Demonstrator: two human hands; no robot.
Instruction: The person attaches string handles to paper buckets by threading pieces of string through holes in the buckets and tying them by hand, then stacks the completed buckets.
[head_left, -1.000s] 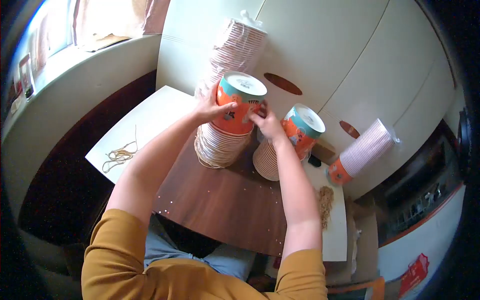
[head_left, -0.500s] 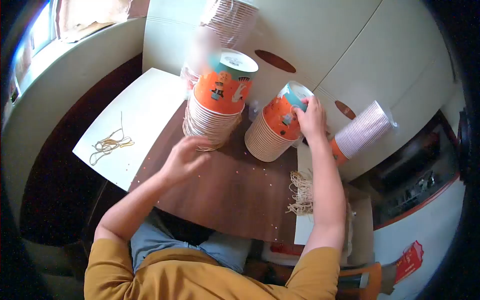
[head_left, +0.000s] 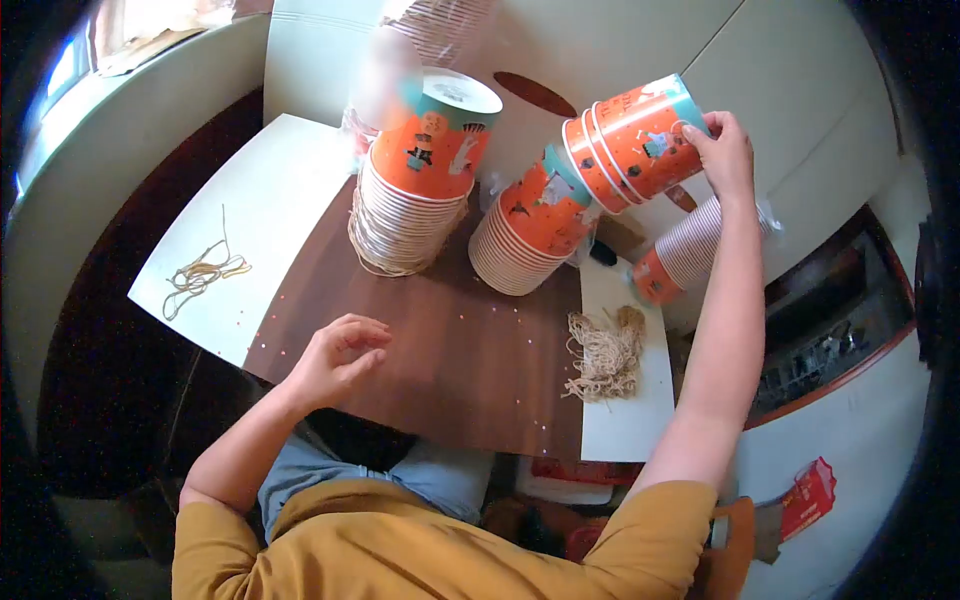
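Note:
My right hand grips a few nested orange paper buckets by their teal base end, thumb on the near side. They are tilted and raised above the right stack of paper buckets, whose top one shows a teal band. My left hand hovers over the brown tabletop, fingers loosely bent and apart, holding nothing. Beyond it, the left stack of upside-down paper buckets stands with string wound around its lower rims.
A loose string tangle lies on the white panel at left, and a string bundle at right. A plastic-wrapped bucket stack leans at the right back; another wrapped stack stands behind. Small specks dot the brown tabletop.
My right hand has lifted several nested buckets off the right stack, up and to the right, leaving that stack shorter. My left hand has drawn back from the left stack toward me.

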